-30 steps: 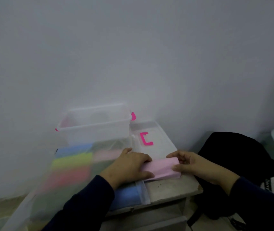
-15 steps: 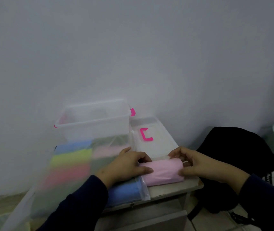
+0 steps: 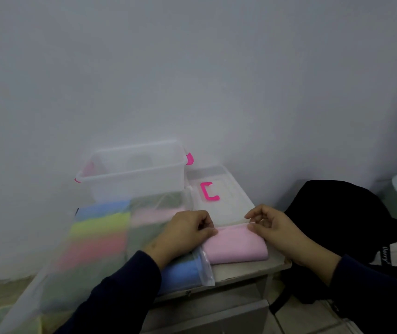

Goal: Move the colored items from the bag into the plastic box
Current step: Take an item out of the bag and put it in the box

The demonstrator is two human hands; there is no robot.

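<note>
Both hands work the pink cloth (image 3: 236, 247): my left hand (image 3: 185, 233) presses fingers flat on its left end, beside the clear bag (image 3: 91, 239) of colored cloths, while my right hand (image 3: 273, 229) pinches its far right edge. It lies on the table (image 3: 245, 268), in front of the lid (image 3: 219, 198) and right of the empty plastic box (image 3: 132, 171). I'd keep the fold tight, then lift it level into the box.
</note>
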